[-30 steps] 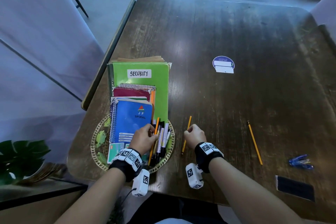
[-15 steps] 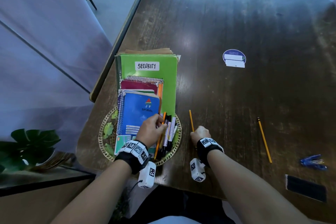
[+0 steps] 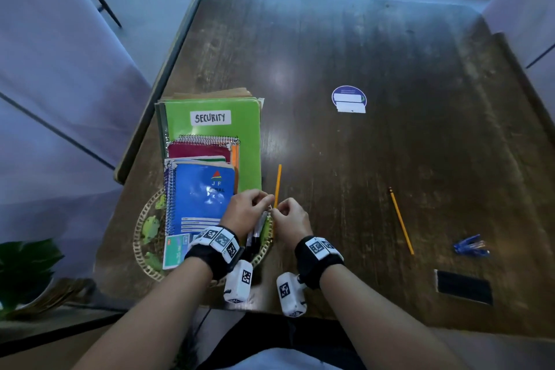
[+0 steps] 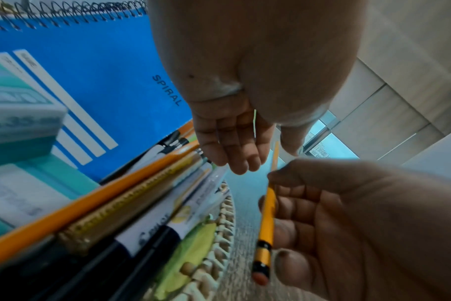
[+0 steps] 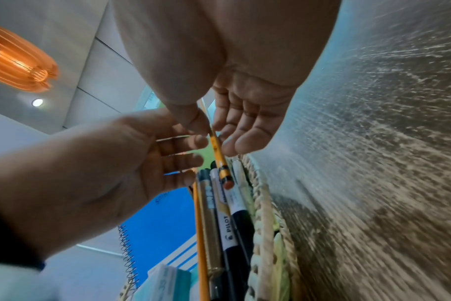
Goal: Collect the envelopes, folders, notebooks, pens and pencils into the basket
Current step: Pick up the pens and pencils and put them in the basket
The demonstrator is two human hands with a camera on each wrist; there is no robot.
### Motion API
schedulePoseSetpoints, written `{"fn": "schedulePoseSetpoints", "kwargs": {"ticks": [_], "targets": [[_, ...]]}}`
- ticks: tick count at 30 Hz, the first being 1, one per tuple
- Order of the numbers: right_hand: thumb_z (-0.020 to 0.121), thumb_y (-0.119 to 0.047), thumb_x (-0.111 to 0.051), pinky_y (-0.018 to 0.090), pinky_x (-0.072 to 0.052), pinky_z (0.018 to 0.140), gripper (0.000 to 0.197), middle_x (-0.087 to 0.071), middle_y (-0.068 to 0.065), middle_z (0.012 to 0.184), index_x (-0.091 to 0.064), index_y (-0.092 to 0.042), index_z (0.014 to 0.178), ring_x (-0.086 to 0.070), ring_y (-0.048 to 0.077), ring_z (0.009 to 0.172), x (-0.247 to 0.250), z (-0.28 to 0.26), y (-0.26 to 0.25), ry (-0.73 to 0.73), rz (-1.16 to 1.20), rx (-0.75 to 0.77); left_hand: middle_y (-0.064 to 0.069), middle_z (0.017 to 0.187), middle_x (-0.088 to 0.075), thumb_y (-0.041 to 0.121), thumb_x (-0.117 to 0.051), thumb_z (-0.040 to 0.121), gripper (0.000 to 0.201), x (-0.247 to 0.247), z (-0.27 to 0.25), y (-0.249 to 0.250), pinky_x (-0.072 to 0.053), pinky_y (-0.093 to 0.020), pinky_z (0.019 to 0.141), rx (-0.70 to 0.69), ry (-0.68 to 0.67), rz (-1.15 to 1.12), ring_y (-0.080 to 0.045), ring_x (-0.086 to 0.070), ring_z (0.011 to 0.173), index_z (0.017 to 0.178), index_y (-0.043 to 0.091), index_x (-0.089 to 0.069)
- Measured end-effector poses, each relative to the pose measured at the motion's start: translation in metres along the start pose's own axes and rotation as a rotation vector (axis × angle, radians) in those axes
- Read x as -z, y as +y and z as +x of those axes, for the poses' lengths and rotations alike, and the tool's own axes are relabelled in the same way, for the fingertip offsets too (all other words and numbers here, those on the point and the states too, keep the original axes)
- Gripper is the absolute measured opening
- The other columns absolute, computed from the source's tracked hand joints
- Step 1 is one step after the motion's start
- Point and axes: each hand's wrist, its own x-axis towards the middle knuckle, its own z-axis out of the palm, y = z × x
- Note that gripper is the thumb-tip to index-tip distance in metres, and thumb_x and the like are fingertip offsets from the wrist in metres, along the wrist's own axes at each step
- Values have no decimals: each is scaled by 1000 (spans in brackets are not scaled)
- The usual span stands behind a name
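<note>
A woven basket (image 3: 141, 237) at the table's front left holds a green folder (image 3: 210, 129), spiral notebooks (image 3: 204, 198) and several pens (image 4: 152, 220). My right hand (image 3: 277, 212) pinches a yellow pencil (image 3: 277, 183) just over the basket's right rim; in the right wrist view its eraser end (image 5: 225, 177) hangs above the pens (image 5: 229, 220). My left hand (image 3: 264, 204) is beside it with fingers (image 5: 193, 142) loosely straight, their tips at the pencil (image 4: 267, 220). A second yellow pencil (image 3: 401, 219) lies on the table to the right.
On the dark wooden table (image 3: 390, 54) are a round blue sticker (image 3: 349, 99), a blue clip-like item (image 3: 470, 246) and a black rectangle (image 3: 464, 287). A leafy plant (image 3: 24, 267) stands on a low ledge at the left. Pale draped furniture flanks the table.
My right hand has lifted the pencil off the table and carried it left to the basket's rim. My left hand has left the pens and come up to meet it.
</note>
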Motion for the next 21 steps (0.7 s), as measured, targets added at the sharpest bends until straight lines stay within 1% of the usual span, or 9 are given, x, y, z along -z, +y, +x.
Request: {"fn": "schedulePoseSetpoints", "kwargs": {"ticks": [2,4,6,9,12,14,16,18,21], "targets": [[88,-28,-62,29,-40,65,13,-62,-2,80,-58,-15,85,-57,16,75,-3,-6,-3,-11,22,35,3,79,-70,36,-66,93,20,-2,2,5,-44,-17,65,2,12,-4,-10,-64,78,89,17,-73],[89,-28,-61,29,-43,63,12,-63,-2,81,-58,-16,87,-58,15,75,-4,-10,-4,-34,39,60,2,77,-68,33,-66,92,18,-4,3,8,-42,-16,62,9,23,21,-10,-62,74,87,16,-69],[90,-28,-59,30,-45,65,11,-64,-3,83,-59,-17,88,-60,15,77,-3,-11,-6,-51,33,87,2,74,-65,28,-67,92,15,-3,4,10,-38,-15,59,21,38,53,-10,-58,70,84,15,-66],[92,-33,-60,32,-47,72,16,-66,-4,83,-62,-18,88,-61,14,79,1,-11,-4,-56,5,111,1,75,-65,26,-67,92,15,-1,6,10,-40,-22,62,52,49,70,-13,-59,72,84,13,-66],[94,-38,-57,32,-47,71,22,-65,-5,79,-62,-18,85,-59,14,77,8,-7,1,-37,-23,85,-1,78,-67,26,-65,92,16,4,6,7,-40,-25,65,80,60,104,-15,-59,75,85,11,-67],[95,-35,-55,29,-45,66,21,-63,-4,79,-60,-17,84,-59,14,76,17,-4,7,-28,-43,63,-2,78,-66,27,-65,92,18,7,4,3,-42,-27,66,93,63,121,-16,-59,75,84,10,-66],[97,-32,-53,26,-43,59,20,-63,-3,80,-59,-16,85,-57,13,71,27,2,16,-26,-57,34,-4,77,-65,27,-65,92,19,8,2,-2,-45,-29,65,111,58,150,-19,-59,74,83,10,-63],[97,-31,-52,25,-42,55,20,-64,-1,81,-60,-16,87,-56,11,68,40,8,25,-15,-84,-1,-5,78,-64,25,-64,91,17,10,0,-9,-46,-29,64,138,48,188,-21,-60,74,84,11,-61],[97,-30,-51,28,-44,57,20,-66,2,85,-61,-14,90,-58,14,70,62,20,42,5,-114,-71,-4,80,-62,23,-66,90,15,11,-3,-15,-47,-31,66,148,34,227,-22,-59,77,87,13,-56]]}}
